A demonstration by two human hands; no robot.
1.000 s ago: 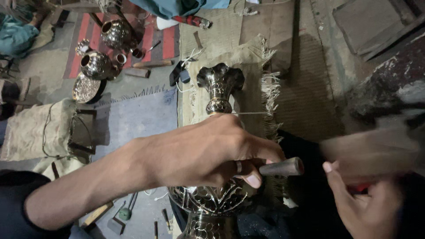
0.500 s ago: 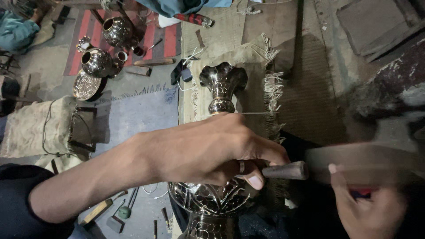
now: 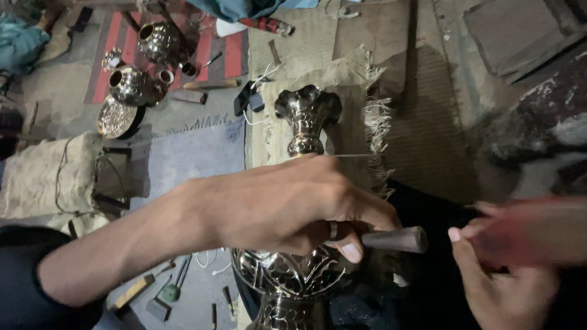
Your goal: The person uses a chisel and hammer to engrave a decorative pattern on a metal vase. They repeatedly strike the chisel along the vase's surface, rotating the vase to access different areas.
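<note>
Left hand (image 3: 287, 205) clamped round a dark punch-like tool (image 3: 394, 239), tip pressed to the embossed metal vase (image 3: 293, 275) lying across the lap, likely to steady it. Right hand (image 3: 507, 287) gripped something reddish, perhaps a mallet (image 3: 538, 232), blurred beyond telling. Vase foot cut off below.

The floor (image 3: 183, 159) is grey and dusty. A striped red rug (image 3: 229, 52) lies at the top with two metal pots (image 3: 131, 85) and a round engraved plate (image 3: 116, 116) at its edge. A fringed burlap cloth (image 3: 354, 104) lies in the middle under the tall brass vase (image 3: 306, 116). Another burlap sack (image 3: 36, 174) lies at the left. Small hand tools (image 3: 171, 287) lie near the bottom, and dark slabs (image 3: 513, 30) at the top right
</note>
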